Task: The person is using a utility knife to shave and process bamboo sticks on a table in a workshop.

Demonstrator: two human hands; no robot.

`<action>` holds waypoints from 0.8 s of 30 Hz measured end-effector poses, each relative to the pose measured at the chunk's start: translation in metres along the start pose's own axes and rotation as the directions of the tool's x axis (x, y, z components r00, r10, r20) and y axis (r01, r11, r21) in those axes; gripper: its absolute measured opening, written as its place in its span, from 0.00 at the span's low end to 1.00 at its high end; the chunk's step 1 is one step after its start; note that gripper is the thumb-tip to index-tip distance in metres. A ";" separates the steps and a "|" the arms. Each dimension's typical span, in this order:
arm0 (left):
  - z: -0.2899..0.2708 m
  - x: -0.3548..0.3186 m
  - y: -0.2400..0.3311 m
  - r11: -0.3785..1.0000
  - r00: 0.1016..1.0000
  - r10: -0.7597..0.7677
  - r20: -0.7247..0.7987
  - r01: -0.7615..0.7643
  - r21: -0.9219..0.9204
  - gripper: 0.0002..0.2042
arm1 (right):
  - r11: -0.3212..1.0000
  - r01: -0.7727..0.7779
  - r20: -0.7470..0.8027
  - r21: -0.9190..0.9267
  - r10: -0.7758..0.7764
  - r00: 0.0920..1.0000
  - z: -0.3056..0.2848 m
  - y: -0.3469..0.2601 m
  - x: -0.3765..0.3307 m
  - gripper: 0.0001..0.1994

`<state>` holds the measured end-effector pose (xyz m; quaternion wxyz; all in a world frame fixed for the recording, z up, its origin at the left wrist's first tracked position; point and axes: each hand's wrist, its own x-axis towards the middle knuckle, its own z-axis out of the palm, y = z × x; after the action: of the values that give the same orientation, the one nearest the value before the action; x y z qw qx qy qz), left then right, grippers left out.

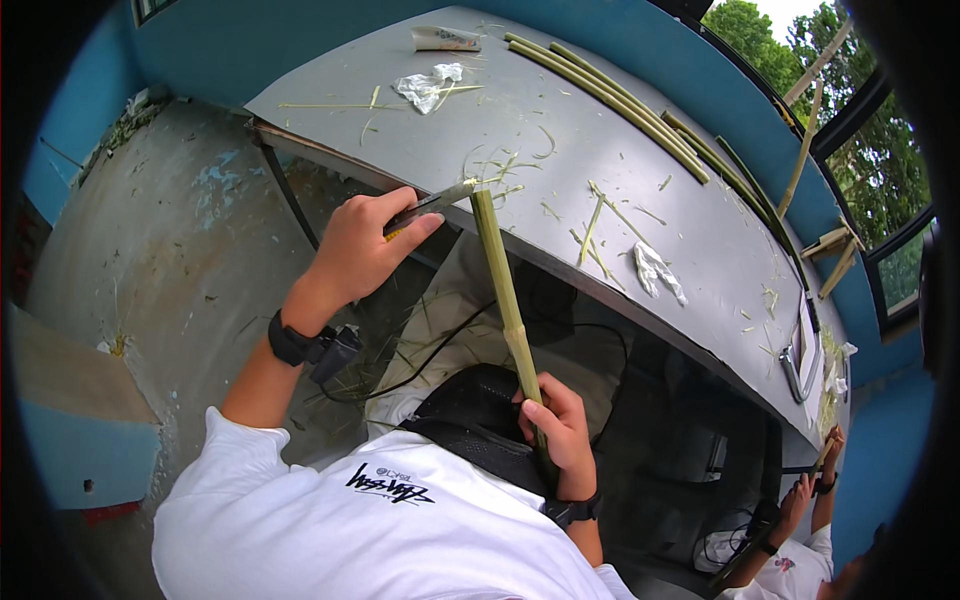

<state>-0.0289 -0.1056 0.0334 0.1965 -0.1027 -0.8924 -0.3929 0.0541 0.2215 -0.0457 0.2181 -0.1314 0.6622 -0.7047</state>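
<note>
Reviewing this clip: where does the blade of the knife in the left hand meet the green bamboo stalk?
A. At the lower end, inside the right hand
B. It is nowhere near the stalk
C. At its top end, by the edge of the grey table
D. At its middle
C: the left hand holds the knife with its blade tip at the top end of the green bamboo stalk, at the grey table edge, while the right hand grips the stalk lower down.
</note>
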 end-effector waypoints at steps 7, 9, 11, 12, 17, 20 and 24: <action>0.004 -0.001 -0.002 1.000 1.000 0.012 -0.027 -0.012 -0.002 0.21 | 1.000 -0.004 0.004 0.001 0.004 1.000 -0.001 0.001 0.001 0.12; 0.005 -0.001 -0.004 1.000 0.999 0.018 -0.029 -0.018 -0.001 0.20 | 1.000 -0.007 0.008 0.016 0.007 1.000 -0.002 0.001 0.001 0.09; 0.006 -0.001 -0.004 1.000 1.000 0.012 -0.027 -0.012 0.002 0.20 | 1.000 -0.010 0.007 0.027 0.010 1.000 -0.003 0.001 0.000 0.08; 0.006 -0.001 -0.004 1.000 1.000 0.009 -0.026 -0.009 0.003 0.19 | 0.999 -0.012 0.006 0.032 0.012 1.000 -0.003 0.001 0.000 0.08; 0.011 0.000 -0.009 0.998 0.993 0.067 -0.097 -0.067 0.005 0.21 | 1.000 -0.011 -0.002 0.021 0.011 1.000 -0.001 0.001 0.001 0.10; 0.012 0.000 -0.009 0.998 0.993 0.067 -0.095 -0.068 -0.003 0.21 | 1.000 -0.007 -0.002 0.030 0.007 1.000 -0.002 0.002 0.000 0.09; 0.010 0.000 -0.006 0.999 0.996 0.046 -0.083 -0.046 0.006 0.21 | 1.000 -0.017 0.000 0.020 0.017 1.000 -0.002 0.002 0.000 0.10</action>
<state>-0.0334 -0.1020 0.0232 0.2424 -0.1064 -0.8817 -0.3904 0.0538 0.2231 -0.0474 0.2253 -0.1235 0.6564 -0.7094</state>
